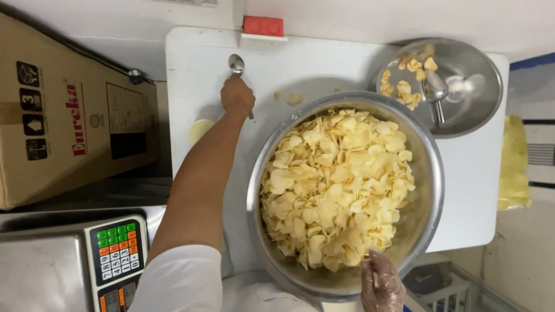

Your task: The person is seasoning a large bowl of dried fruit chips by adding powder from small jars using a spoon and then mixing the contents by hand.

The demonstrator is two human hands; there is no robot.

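A: What've we got w/ the left hand (237, 95)?

B: Arm stretched out over the white desk (191, 69), fingers clenched round the handle of a metal spoon (236, 63). Spoon bowl points away from us, near the far edge of the desk, just short of a red block (263, 26) at the wall.

A: And the right hand (381, 286)?

B: In a clear plastic glove, at the near rim of the big steel bowl (430, 190). Fingers touch the chips at the edge of the pile; we can't tell if they're grasping any or just resting.

A: Bowl contents?

B: Heaped w/ pale yellow chips (335, 185), nearly to the rim. Bowl sits on the desk, centre-right, close to us.

A: Anything else nearby?

B: Smaller steel dish (474, 110) behind the bowl, at the far right of the desk, w/ a few chips and a second spoon (436, 92) lying in it. Some loose crumbs on the desk btw the left hand and the bowl. Cardboard box (63, 115) to the far left, and a weighing scale (118, 254) w/ coloured keys at the lower left, beside our left sleeve.
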